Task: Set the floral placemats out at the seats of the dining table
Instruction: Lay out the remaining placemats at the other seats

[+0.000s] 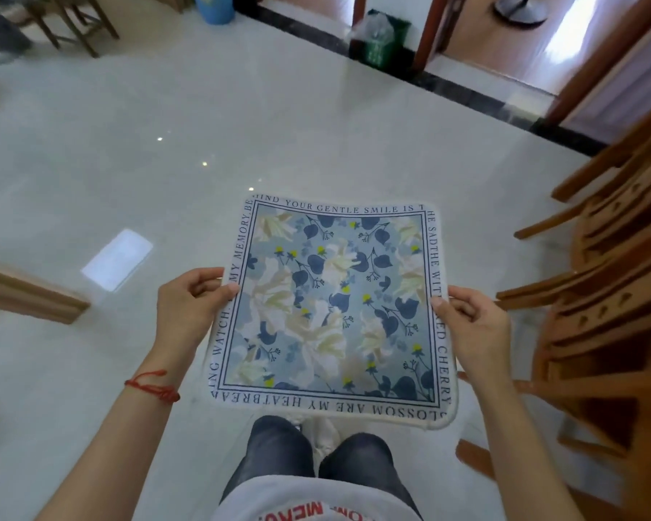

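the floral placemat (329, 306) is held flat above the floor, pinched at its side edges by the left hand (188, 306) and the right hand (474, 325); fingers beneath are hidden, some border lettering covered by thumbs.

Glossy pale tiled floor (166, 107) under stacked wooden chairs (609, 295)

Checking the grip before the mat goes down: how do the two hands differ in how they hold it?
The left hand pinches the mat at its left edge, the right hand at its right edge. The left wrist wears a red string; the right is bare. Both have thumbs on top.
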The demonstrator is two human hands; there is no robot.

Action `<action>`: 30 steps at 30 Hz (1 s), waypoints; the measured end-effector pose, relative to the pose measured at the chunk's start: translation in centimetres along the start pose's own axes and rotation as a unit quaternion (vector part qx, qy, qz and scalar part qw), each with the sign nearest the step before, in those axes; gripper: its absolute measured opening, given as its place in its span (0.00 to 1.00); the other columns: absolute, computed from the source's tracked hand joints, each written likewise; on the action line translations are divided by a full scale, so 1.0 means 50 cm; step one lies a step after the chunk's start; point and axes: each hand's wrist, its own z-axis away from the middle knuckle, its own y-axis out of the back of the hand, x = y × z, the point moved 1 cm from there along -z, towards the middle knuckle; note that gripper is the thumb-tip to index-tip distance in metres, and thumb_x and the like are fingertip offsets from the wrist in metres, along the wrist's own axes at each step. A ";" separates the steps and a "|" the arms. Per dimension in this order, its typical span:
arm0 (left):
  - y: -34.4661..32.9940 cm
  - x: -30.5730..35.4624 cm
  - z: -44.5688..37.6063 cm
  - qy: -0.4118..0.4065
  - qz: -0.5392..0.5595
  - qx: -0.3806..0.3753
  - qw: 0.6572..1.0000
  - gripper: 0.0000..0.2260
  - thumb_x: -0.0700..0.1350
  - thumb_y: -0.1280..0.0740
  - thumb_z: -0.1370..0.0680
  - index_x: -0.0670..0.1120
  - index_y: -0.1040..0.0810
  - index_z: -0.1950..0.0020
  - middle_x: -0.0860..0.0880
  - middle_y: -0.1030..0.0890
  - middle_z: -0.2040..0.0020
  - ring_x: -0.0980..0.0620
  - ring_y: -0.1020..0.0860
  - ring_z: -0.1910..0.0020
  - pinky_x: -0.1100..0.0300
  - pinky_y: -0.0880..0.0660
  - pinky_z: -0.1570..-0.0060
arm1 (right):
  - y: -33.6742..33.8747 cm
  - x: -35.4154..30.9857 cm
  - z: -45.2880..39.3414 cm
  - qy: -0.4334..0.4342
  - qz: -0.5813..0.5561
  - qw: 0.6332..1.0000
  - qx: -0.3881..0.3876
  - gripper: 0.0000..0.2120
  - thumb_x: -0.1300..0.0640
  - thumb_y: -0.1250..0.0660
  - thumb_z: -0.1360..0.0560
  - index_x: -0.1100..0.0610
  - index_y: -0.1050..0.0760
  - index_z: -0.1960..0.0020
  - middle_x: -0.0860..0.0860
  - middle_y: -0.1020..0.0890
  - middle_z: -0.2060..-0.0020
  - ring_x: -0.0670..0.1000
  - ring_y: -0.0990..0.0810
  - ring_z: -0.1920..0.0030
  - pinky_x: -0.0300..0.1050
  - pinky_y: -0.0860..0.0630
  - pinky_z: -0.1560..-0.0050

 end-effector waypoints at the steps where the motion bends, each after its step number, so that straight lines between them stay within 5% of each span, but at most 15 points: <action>1: -0.018 0.013 -0.017 -0.006 -0.005 -0.016 1.000 0.12 0.36 0.27 0.31 0.44 0.22 0.50 0.49 0.20 0.63 0.59 0.21 0.67 0.73 0.25 0.67 | 0.008 0.002 -0.008 -0.006 -0.003 1.000 0.015 0.08 0.61 0.30 0.29 0.51 0.24 0.53 0.53 0.18 0.61 0.52 0.18 0.61 0.45 0.18 0.59; 6: -0.105 0.072 -0.097 -0.034 -0.022 -0.089 0.995 0.10 0.36 0.27 0.31 0.45 0.22 0.52 0.49 0.20 0.64 0.65 0.22 0.71 0.74 0.25 0.67 | 0.035 0.015 -0.051 -0.030 -0.019 0.995 0.096 0.10 0.60 0.29 0.29 0.56 0.23 0.48 0.51 0.17 0.62 0.47 0.18 0.63 0.41 0.21 0.61; 8: -0.142 0.096 -0.126 -0.041 -0.029 -0.115 0.992 0.11 0.36 0.27 0.31 0.44 0.22 0.51 0.48 0.20 0.63 0.63 0.21 0.69 0.71 0.23 0.63 | 0.045 0.015 -0.068 -0.026 -0.020 0.991 0.128 0.09 0.60 0.29 0.29 0.54 0.23 0.49 0.48 0.18 0.64 0.41 0.20 0.67 0.35 0.22 0.64; 11: -0.202 0.132 -0.161 -0.050 -0.037 -0.146 0.987 0.11 0.36 0.27 0.30 0.42 0.22 0.49 0.46 0.20 0.61 0.53 0.21 0.63 0.62 0.22 0.56 | 0.065 0.016 -0.104 -0.032 -0.031 0.987 0.157 0.09 0.60 0.29 0.29 0.56 0.22 0.49 0.50 0.17 0.63 0.47 0.18 0.64 0.41 0.21 0.61; 15: -0.296 0.178 -0.201 -0.057 -0.042 -0.174 0.982 0.10 0.36 0.27 0.31 0.44 0.22 0.51 0.46 0.20 0.62 0.52 0.21 0.63 0.69 0.22 0.63 | 0.106 0.010 -0.169 -0.043 -0.032 0.982 0.184 0.10 0.59 0.29 0.29 0.57 0.22 0.48 0.48 0.17 0.64 0.44 0.19 0.66 0.38 0.21 0.63; 19: -0.415 0.230 -0.240 -0.059 -0.045 -0.189 0.979 0.09 0.36 0.27 0.31 0.44 0.22 0.53 0.45 0.20 0.62 0.51 0.21 0.63 0.68 0.21 0.63 | 0.165 -0.004 -0.264 -0.038 -0.039 0.980 0.189 0.07 0.60 0.30 0.29 0.55 0.22 0.51 0.48 0.17 0.63 0.47 0.18 0.64 0.42 0.20 0.62; 24: -0.576 0.306 -0.279 -0.056 -0.048 -0.189 0.979 0.11 0.36 0.27 0.30 0.41 0.22 0.49 0.43 0.19 0.60 0.48 0.21 0.60 0.57 0.22 0.54 | 0.252 -0.038 -0.410 -0.030 -0.048 0.980 0.190 0.07 0.62 0.31 0.28 0.55 0.23 0.50 0.45 0.19 0.63 0.38 0.20 0.68 0.30 0.25 0.69; 30: -0.733 0.398 -0.324 -0.064 -0.049 -0.196 0.977 0.12 0.37 0.27 0.30 0.40 0.21 0.47 0.47 0.19 0.62 0.56 0.20 0.66 0.59 0.22 0.55 | 0.345 -0.074 -0.567 -0.029 -0.039 0.981 0.190 0.08 0.60 0.31 0.28 0.56 0.23 0.49 0.46 0.18 0.61 0.39 0.19 0.66 0.30 0.25 0.68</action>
